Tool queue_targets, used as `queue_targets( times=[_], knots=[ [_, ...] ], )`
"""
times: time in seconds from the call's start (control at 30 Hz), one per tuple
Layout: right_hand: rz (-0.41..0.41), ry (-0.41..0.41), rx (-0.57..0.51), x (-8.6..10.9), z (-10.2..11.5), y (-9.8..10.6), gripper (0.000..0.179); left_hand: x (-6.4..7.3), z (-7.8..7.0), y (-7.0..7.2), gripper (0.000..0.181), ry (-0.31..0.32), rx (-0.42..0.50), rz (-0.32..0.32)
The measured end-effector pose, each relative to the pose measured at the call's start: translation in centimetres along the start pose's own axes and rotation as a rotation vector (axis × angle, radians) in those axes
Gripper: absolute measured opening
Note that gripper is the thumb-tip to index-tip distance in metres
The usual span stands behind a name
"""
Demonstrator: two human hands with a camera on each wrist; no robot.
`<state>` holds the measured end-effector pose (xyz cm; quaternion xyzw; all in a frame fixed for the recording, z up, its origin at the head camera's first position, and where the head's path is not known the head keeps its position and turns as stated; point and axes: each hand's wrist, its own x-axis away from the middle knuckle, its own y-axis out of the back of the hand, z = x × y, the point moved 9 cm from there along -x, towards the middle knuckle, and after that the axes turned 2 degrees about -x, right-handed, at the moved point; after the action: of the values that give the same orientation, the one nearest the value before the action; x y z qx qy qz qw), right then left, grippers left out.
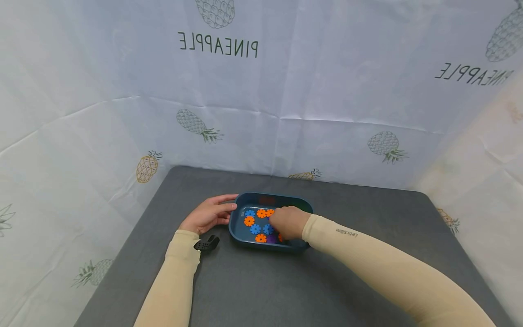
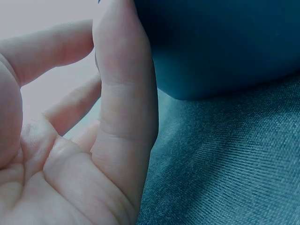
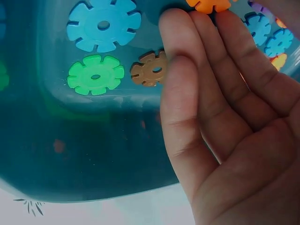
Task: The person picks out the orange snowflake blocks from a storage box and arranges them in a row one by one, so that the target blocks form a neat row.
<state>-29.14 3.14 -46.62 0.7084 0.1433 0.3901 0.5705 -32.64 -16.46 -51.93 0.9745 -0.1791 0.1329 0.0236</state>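
A dark blue oval tray [image 1: 241,238] holds several flat, notched plastic discs. My left hand [image 1: 210,212] is at the tray's left end, fingers spread along the outer wall. One of its fingers [image 2: 124,84] lies almost straight beside the blue wall in the left wrist view. Inside the tray, my right hand [image 1: 289,221] reaches down with fingers extended together and the thumb lying along the index finger. Its fingertips are right at an orange disc [image 3: 210,4]. Near them lie a blue disc [image 3: 104,24], a green disc [image 3: 95,75] and a brown disc [image 3: 149,69], partly hidden by the hand.
More orange discs [image 1: 249,221] and blue discs [image 1: 255,229] lie on the left part of the tray floor, with a purple disc [image 1: 271,239] near the front. The tray stands on a grey cloth-covered table [image 1: 253,286]. A white pineapple-print curtain [image 1: 265,91] hangs behind.
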Motion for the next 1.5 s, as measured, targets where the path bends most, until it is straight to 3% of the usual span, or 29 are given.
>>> queue_targets(
  times=[0.3, 0.5, 1.07, 1.5],
  knots=[
    [0.044, -0.039, -0.132, 0.0, -1.0, -0.2, 0.012, -0.1, 0.1, -0.2, 0.059, 0.02, 0.014, -0.012],
    [0.042, -0.057, -0.231, 0.4, -2.2, 0.8, 0.017, 0.0, 0.0, -0.1, 0.06, 0.014, 0.011, -0.006],
    [-0.116, -0.012, -0.533, 3.5, -5.3, 4.5, 0.024, -0.4, 0.4, -0.3, 0.065, 0.019, 0.002, 0.007],
    [-0.292, -0.017, -0.791, 6.5, -7.6, 3.1, 0.032, -0.4, 0.6, -0.6, 0.067, 0.02, 0.008, 0.011]
  ],
)
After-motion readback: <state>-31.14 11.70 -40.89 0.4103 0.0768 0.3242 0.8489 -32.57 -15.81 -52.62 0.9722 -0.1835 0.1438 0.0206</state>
